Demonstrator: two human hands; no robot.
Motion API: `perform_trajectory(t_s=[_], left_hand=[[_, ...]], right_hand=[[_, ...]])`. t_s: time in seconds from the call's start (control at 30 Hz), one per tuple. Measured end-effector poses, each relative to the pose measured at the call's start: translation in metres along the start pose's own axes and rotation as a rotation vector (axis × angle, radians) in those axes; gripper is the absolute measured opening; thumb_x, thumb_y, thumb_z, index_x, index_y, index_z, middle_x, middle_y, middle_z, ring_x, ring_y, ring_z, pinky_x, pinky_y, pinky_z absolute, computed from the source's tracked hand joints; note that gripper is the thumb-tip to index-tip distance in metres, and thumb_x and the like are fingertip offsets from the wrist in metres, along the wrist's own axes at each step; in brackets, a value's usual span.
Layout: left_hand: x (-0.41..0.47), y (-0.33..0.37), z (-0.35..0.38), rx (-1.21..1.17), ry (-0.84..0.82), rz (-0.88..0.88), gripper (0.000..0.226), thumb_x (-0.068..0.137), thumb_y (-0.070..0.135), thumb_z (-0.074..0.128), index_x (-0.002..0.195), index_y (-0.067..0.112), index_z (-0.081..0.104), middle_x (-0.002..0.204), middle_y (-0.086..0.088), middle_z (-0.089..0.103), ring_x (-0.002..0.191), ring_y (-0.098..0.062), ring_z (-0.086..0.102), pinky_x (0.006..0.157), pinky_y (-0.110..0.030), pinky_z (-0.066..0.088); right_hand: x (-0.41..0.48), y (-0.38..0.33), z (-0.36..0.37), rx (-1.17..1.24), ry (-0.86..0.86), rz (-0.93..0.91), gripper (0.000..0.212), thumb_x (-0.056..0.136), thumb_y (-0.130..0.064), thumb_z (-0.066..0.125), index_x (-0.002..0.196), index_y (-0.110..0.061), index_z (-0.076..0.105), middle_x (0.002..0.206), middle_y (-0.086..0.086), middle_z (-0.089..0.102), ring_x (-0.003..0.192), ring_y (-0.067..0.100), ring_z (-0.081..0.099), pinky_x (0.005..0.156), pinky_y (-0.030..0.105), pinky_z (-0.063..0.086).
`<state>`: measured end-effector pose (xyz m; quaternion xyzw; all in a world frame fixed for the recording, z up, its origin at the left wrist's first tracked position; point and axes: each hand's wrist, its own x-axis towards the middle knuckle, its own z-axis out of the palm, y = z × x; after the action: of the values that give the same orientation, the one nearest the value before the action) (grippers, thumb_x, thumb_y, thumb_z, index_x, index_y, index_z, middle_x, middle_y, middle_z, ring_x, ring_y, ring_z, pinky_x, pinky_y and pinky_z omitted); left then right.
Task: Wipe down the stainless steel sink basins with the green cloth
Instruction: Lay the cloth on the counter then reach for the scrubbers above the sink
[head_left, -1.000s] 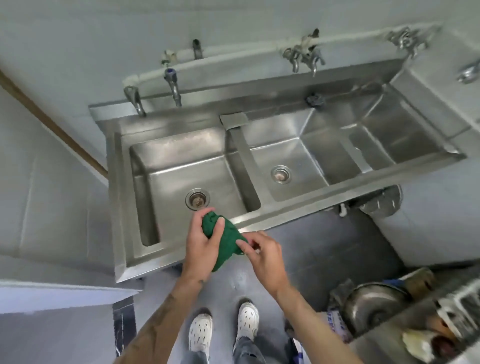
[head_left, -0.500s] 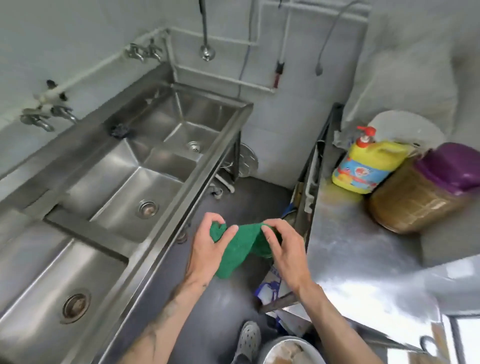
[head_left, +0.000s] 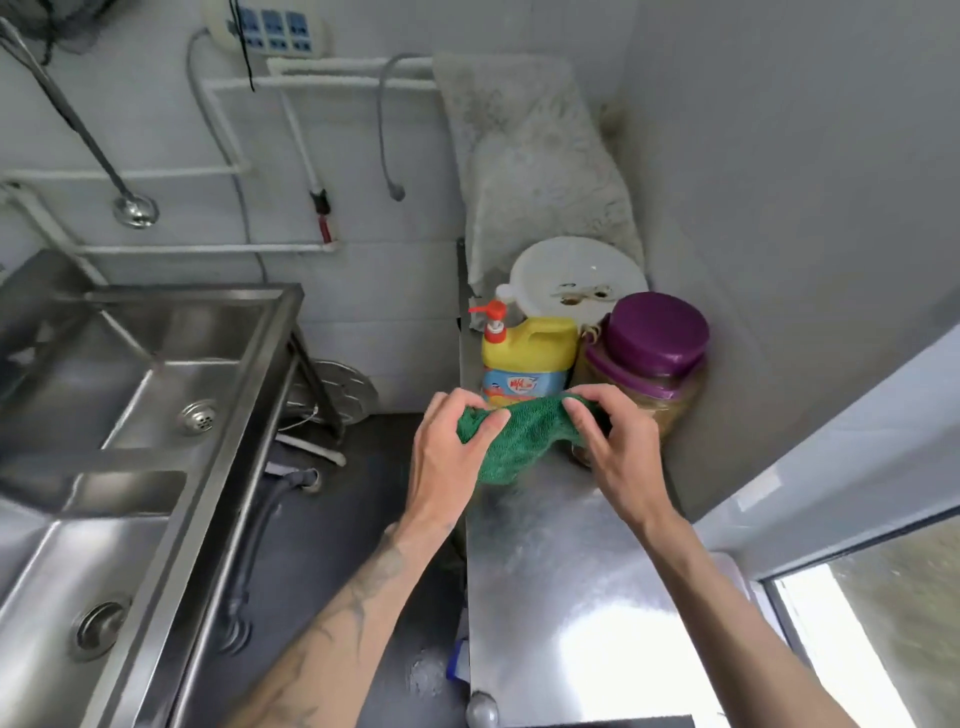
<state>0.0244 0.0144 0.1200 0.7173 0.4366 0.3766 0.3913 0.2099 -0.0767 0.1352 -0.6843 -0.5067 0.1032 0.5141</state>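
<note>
The steel sink (head_left: 231, 447) runs along the left with its basins in a row, and a shiny metal counter (head_left: 571, 597) stands across the floor gap on the right. At the counter's far end a jar (head_left: 649, 358) with a purple lid sits just beside a yellow bottle (head_left: 527, 348) with a red pump. Above the counter, well apart from the basins, the left hand (head_left: 447, 467) and right hand (head_left: 618, 457) each pinch an end of the green cloth (head_left: 519, 439), which hangs bunched between them.

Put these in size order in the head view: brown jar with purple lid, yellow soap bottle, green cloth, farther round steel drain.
Brown jar with purple lid
Yellow soap bottle and green cloth look alike; the cloth is bunched and nearer, the bottle partly hidden
Farther round steel drain
</note>
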Motion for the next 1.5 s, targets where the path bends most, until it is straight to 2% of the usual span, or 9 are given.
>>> perform_trajectory(t_s=[0.27,0.37,0.47,0.57,0.7,0.93,1.03,1.13,1.5], left_hand=[[-0.028,-0.081,0.056,0.075,-0.205,-0.128,0.042,0.079,0.062,0.08,0.07,0.031,0.054,0.087,0.01,0.056,0.094,-0.005,0.052,0.083,-0.02,0.04],[-0.04,-0.096,0.057,-0.02,-0.269,-0.258,0.054,0.07,0.068,0.081,0.07,0.02,0.055,0.075,0.005,0.061,0.076,-0.011,0.057,0.074,-0.031,0.045],[-0.046,-0.106,0.057,-0.002,-0.332,-0.314,0.056,0.075,0.061,0.085,0.076,0.016,0.052,0.071,0.005,0.052,0.074,-0.011,0.052,0.069,-0.022,0.039],[-0.04,-0.117,0.062,-0.006,-0.313,-0.355,0.042,0.082,0.051,0.086,0.081,0.02,0.058,0.083,0.005,0.068,0.097,-0.007,0.065,0.086,-0.017,0.047],[-0.018,-0.126,0.078,0.05,-0.214,-0.361,0.037,0.088,0.055,0.079,0.084,0.022,0.063,0.085,0.006,0.069,0.088,-0.014,0.065,0.082,-0.033,0.05],[-0.02,-0.139,0.089,0.254,-0.112,-0.198,0.039,0.104,0.049,0.053,0.128,0.022,0.068,0.129,0.006,0.063,0.121,-0.016,0.057,0.107,-0.043,0.049],[-0.05,-0.15,0.096,0.494,-0.175,0.07,0.052,0.107,0.051,0.043,0.147,0.022,0.06,0.158,0.0,0.051,0.144,-0.022,0.045,0.119,-0.042,0.037],[-0.065,-0.165,0.107,0.624,-0.251,0.056,0.061,0.111,0.058,0.028,0.161,0.027,0.044,0.174,-0.002,0.031,0.159,-0.025,0.031,0.13,-0.045,0.022],[-0.023,-0.172,0.125,0.694,-0.315,-0.022,0.067,0.108,0.062,0.02,0.164,0.029,0.037,0.179,-0.001,0.015,0.165,-0.022,0.013,0.135,-0.047,0.011]], right_hand=[[-0.059,0.093,-0.005,-0.047,-0.14,0.275,0.003,0.098,-0.027,0.072,0.096,-0.028,0.073,0.09,-0.016,0.074,0.087,0.005,0.068,0.076,0.021,0.051],[-0.078,0.111,-0.002,-0.045,-0.152,0.337,0.007,0.096,-0.034,0.072,0.096,-0.028,0.074,0.088,-0.015,0.074,0.082,0.005,0.069,0.074,0.021,0.051],[-0.084,0.124,0.003,-0.027,-0.137,0.388,0.009,0.094,-0.035,0.073,0.095,-0.027,0.075,0.089,-0.017,0.075,0.082,0.005,0.069,0.075,0.024,0.053],[-0.079,0.135,0.012,-0.036,-0.12,0.425,0.008,0.093,-0.035,0.074,0.096,-0.028,0.076,0.089,-0.017,0.076,0.083,0.002,0.069,0.077,0.024,0.053],[-0.06,0.146,0.03,-0.106,-0.081,0.467,0.016,0.096,-0.032,0.074,0.104,-0.019,0.076,0.093,-0.012,0.074,0.085,0.008,0.067,0.076,0.014,0.046],[-0.082,0.147,0.049,-0.296,0.102,0.259,0.024,0.1,-0.02,0.069,0.123,-0.013,0.067,0.121,-0.002,0.062,0.111,0.015,0.059,0.1,0.029,0.047],[-0.105,0.161,0.061,-0.351,-0.071,0.175,0.034,0.106,-0.031,0.056,0.136,-0.016,0.064,0.14,-0.001,0.058,0.13,0.02,0.056,0.112,0.038,0.043],[-0.121,0.179,0.077,-0.569,-0.269,0.161,0.052,0.111,-0.046,0.032,0.154,-0.024,0.049,0.163,-0.001,0.042,0.154,0.023,0.034,0.125,0.042,0.024],[-0.086,0.189,0.088,-0.686,-0.301,0.185,0.053,0.111,-0.04,0.026,0.158,-0.022,0.044,0.166,0.002,0.039,0.153,0.021,0.036,0.125,0.041,0.023]])
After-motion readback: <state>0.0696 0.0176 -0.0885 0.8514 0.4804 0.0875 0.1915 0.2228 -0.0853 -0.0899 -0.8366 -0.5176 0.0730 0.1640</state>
